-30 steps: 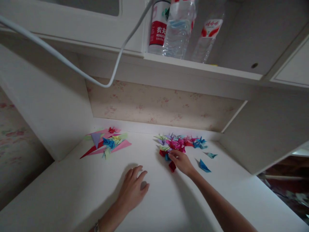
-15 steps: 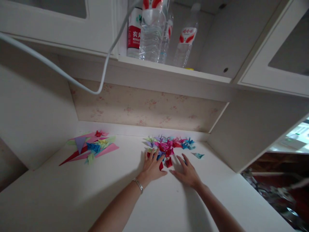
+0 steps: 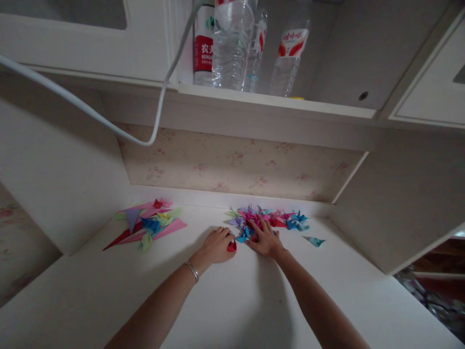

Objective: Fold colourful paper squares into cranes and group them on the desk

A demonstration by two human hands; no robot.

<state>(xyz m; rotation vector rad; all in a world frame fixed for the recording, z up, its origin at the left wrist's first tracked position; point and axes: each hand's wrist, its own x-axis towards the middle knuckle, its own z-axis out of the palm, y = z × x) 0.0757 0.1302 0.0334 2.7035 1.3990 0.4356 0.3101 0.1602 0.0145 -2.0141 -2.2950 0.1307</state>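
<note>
Folded paper cranes (image 3: 250, 213) in pink, blue, purple and green lie in a cluster at the back of the white tabletop. My left hand (image 3: 216, 245) rests at the left edge of this cluster, fingers curled together over a red folded paper piece (image 3: 231, 246). A blue paper crane (image 3: 243, 234) sits between my two hands. My right hand (image 3: 268, 241) lies over the front of the cluster with fingers stretched out and apart, touching the pink cranes; what is under its palm is partly hidden.
To the left is another pile of coloured folded papers (image 3: 145, 228). A single teal folded paper (image 3: 314, 241) lies to the right. Plastic bottles (image 3: 232, 53) stand on the shelf (image 3: 276, 104) above, and a white cable (image 3: 90, 114) hangs in front.
My left hand has moved left and curled at a red folded piece. My right hand has moved left and forward onto the crane cluster. The view has shifted slightly.
</note>
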